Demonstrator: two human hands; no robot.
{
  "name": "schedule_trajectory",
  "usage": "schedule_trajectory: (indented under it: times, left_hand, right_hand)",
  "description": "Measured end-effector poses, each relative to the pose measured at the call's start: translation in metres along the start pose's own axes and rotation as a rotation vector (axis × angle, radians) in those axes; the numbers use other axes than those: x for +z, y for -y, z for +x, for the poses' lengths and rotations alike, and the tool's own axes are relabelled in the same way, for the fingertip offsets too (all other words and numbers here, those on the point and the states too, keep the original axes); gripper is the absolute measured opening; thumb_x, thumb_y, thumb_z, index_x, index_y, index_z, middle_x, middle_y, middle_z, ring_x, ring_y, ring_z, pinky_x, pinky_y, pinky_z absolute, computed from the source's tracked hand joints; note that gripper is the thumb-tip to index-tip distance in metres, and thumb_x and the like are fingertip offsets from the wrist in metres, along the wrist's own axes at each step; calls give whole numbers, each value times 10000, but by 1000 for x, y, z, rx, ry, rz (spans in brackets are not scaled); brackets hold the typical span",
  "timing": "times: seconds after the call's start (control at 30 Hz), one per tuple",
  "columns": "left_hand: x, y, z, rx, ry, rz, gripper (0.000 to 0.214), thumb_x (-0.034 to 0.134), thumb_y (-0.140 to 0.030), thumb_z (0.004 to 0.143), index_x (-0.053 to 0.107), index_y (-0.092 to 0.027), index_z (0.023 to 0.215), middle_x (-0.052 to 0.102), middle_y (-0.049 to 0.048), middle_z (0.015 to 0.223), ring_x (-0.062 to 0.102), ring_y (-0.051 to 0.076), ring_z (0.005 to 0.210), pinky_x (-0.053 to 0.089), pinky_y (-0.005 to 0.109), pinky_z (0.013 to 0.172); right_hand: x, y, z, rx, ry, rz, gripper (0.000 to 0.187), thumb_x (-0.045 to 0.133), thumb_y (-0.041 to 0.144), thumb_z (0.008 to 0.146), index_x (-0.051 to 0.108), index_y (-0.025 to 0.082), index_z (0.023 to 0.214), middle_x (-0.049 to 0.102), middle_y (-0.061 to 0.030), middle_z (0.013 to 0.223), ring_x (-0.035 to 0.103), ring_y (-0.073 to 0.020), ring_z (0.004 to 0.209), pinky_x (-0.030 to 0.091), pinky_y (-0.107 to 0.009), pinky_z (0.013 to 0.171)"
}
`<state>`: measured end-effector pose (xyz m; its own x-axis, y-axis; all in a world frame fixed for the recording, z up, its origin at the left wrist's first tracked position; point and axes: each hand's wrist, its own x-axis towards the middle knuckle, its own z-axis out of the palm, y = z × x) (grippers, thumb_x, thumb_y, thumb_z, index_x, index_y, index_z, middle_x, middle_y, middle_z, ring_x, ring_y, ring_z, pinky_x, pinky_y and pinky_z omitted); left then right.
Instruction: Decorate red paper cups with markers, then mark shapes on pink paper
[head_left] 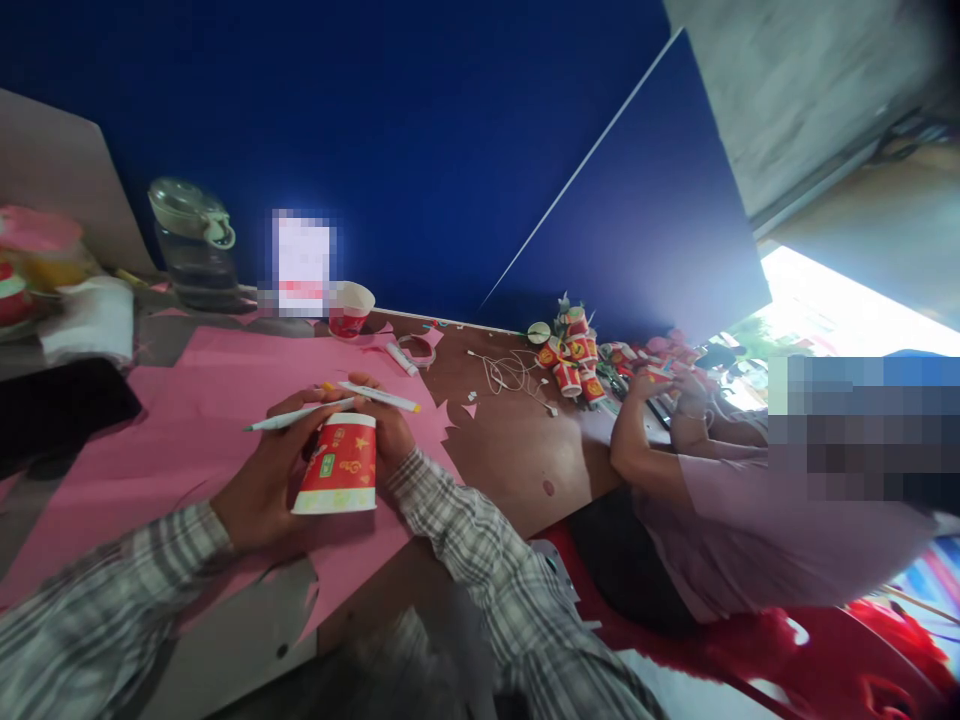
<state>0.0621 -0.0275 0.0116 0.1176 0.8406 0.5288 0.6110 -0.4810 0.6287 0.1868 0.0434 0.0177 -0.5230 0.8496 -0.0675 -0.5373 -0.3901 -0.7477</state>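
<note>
A red paper cup (349,455) with a pale yellow-green band is tilted over the pink paper (202,400), between both hands. My left hand (266,475) is closed around the cup's left side. A white marker with a green tip (289,417) sticks out leftward across the top of that hand. On the cup's far right side, my right hand (390,430) has its fingers closed, with a white marker with a yellow end (386,397) lying across them. Part of the right hand's grip is hidden behind the cup.
A black phone (67,410) and a water jug (195,250) are on the left. Another paper cup (351,308) stands by the blue partition (420,150). Tangled white cable (506,372) and stacked red cups (577,355) lie rightward, near a person's arm (637,430).
</note>
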Motion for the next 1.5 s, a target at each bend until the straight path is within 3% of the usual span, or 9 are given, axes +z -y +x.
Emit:
schedule_trajectory:
  times: [0.07,0.2,0.33,0.5,0.8,1.03,1.23,1.37,1.5]
  left_hand:
    - [0,3,0,11,-27,54,905,598,-540,454,261,-268,1249,346,108,1231,305,264,1177,376,458,945]
    - [0,11,0,-4,-141,192,895,565,-527,477,262,-191,1249,380,141,1158,323,278,1137,357,468,926]
    - [-6,15,2,-8,-216,328,881,540,-503,500,266,-137,1253,394,159,1123,321,288,1118,318,478,939]
    - [-9,17,4,30,-240,411,849,508,-475,545,246,-109,1265,421,160,1090,340,268,1100,316,460,944]
    - [-4,24,1,20,-202,461,879,476,-511,570,200,-87,1288,393,184,1167,312,287,1133,294,478,966]
    - [-6,23,1,-56,-202,332,1036,516,-599,460,185,-72,1288,407,174,1115,304,294,1120,270,504,967]
    - [-7,27,1,-58,-193,252,1006,529,-568,439,214,-94,1269,385,165,1125,308,291,1123,297,491,946]
    - [-6,28,3,-68,-197,261,956,520,-551,455,250,-91,1249,424,153,1074,338,287,1093,285,495,948]
    - [-5,29,4,-96,-209,304,931,515,-539,473,262,-82,1244,441,157,1050,333,297,1088,255,512,955]
  right_hand:
    - [-1,0,-1,-100,-54,-75,392,582,243,682,447,196,1047,679,-65,948,633,-190,783,520,-377,749]
    - [-7,5,-3,-433,-199,-352,345,559,259,738,452,186,1057,666,-64,930,577,-136,722,486,-308,746]
    - [-6,11,-11,-559,-97,-616,342,527,293,783,447,194,1100,642,-87,1006,505,-123,669,460,-296,696]
    - [3,9,-21,-455,8,-779,512,588,316,747,389,220,1209,540,-113,1217,532,-164,886,473,-341,835]
    - [3,4,-19,-304,25,-811,705,663,303,665,306,243,1270,482,-124,1239,547,-185,911,502,-352,772]
    - [1,5,-14,-116,34,-480,676,688,273,615,371,265,1212,504,-60,1138,563,-136,859,498,-271,727]
    - [-3,2,-8,-18,52,-301,659,729,269,578,437,266,1169,526,-36,1116,579,-118,816,492,-237,709]
    - [-6,3,-6,-122,65,-335,634,712,313,625,417,240,1181,557,-57,1086,589,-129,815,483,-260,727]
    - [-10,8,-6,-430,11,-407,508,583,444,758,428,178,1162,608,-78,930,590,-141,715,474,-311,727]
